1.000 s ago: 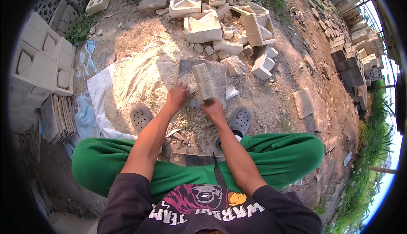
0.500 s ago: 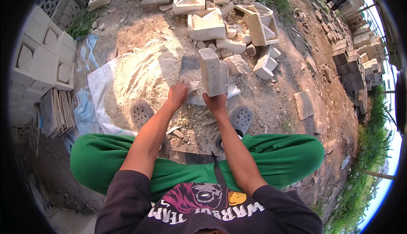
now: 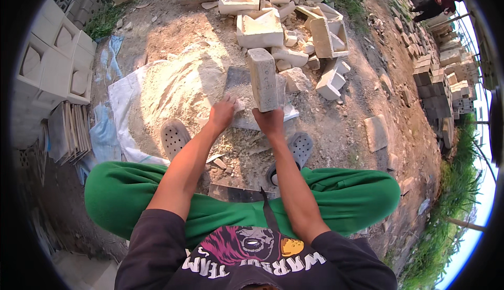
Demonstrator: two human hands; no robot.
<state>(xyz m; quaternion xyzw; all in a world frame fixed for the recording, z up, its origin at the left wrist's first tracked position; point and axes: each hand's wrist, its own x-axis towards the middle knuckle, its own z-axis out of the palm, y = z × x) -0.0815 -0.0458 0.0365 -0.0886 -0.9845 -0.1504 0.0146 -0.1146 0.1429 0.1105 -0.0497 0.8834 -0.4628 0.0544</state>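
Observation:
My right hand [image 3: 270,122] is closed round the near end of a grey rectangular brick [image 3: 263,80]. The brick points away from me, above a dark flat slab [image 3: 237,76] on the ground between my feet. Beside it, at the slab's left, my left hand [image 3: 223,112] has its fingers curled at a small pale broken chunk [image 3: 239,105]. My fingers partly hide that chunk. Left of the slab spreads a heap of pale crushed rubble and powder [image 3: 178,90], lying on a white sheet [image 3: 123,93].
Broken pale blocks [image 3: 260,29] are piled beyond the slab. Patterned blocks [image 3: 50,75] stand stacked at the left, near thin boards [image 3: 77,132]. A loose flat stone [image 3: 376,132] lies to the right. Another person [image 3: 437,5] is far off at the upper right.
My right hand has moved the brick a little up and away from me. My left hand stays at the pale chunk. The distant person has shifted position.

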